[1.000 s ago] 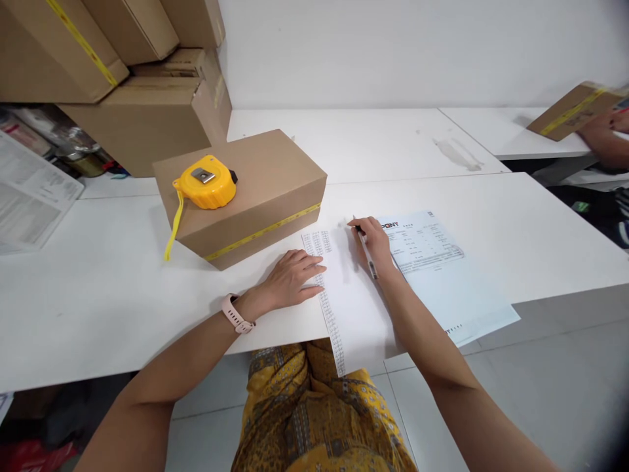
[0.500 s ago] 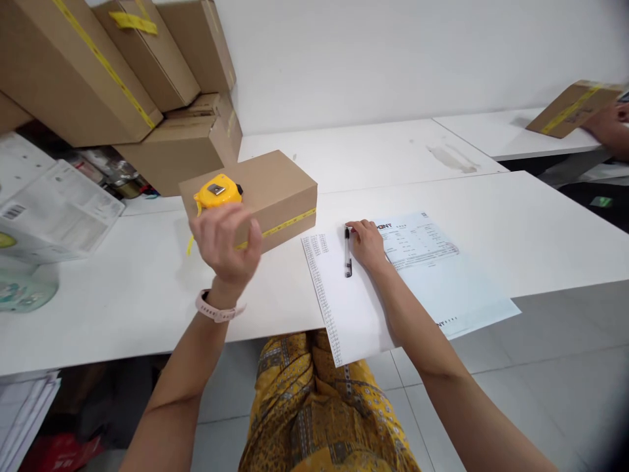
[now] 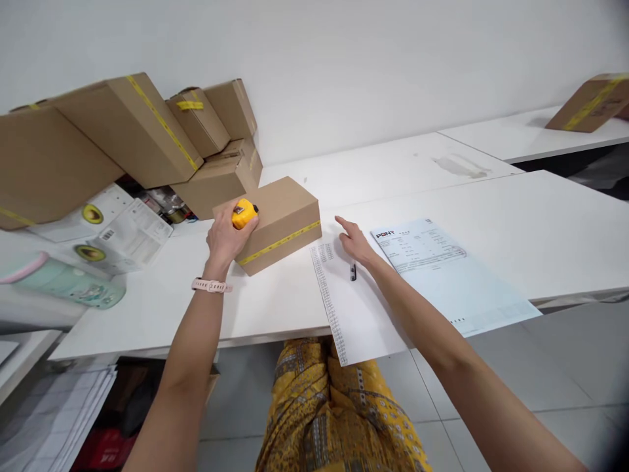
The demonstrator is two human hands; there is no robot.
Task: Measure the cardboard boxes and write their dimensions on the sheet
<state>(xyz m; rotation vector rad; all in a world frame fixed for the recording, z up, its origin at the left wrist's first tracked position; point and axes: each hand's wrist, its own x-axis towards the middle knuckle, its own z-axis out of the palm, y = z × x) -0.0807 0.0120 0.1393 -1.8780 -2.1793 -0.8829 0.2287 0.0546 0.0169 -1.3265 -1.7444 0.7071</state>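
A cardboard box point(image 3: 280, 203) with yellow tape along its side sits on the white table. My left hand point(image 3: 227, 235), with a pale pink band on its wrist, is closed around a yellow tape measure point(image 3: 244, 214) at the box's left end. Just right of the box, my right hand point(image 3: 356, 242) has its index finger stretched out and holds nothing. Partly hidden beneath that hand, a pen point(image 3: 352, 271) lies on a white sheet of paper point(image 3: 361, 321) with small printed marks down its left edge. A bluish printed form point(image 3: 442, 282) lies to the right.
Several taped cardboard boxes point(image 3: 142, 124) are stacked at the back left against the wall. White cartons with avocado pictures point(image 3: 132, 233) and a green tumbler point(image 3: 73, 285) stand at the left. Another box point(image 3: 590, 105) is at the far right. Both papers overhang the table's front edge.
My left hand has gone from hovering near the tape measure to gripping it. My right hand has come off the pen's top, index finger extended. The view has shifted left.
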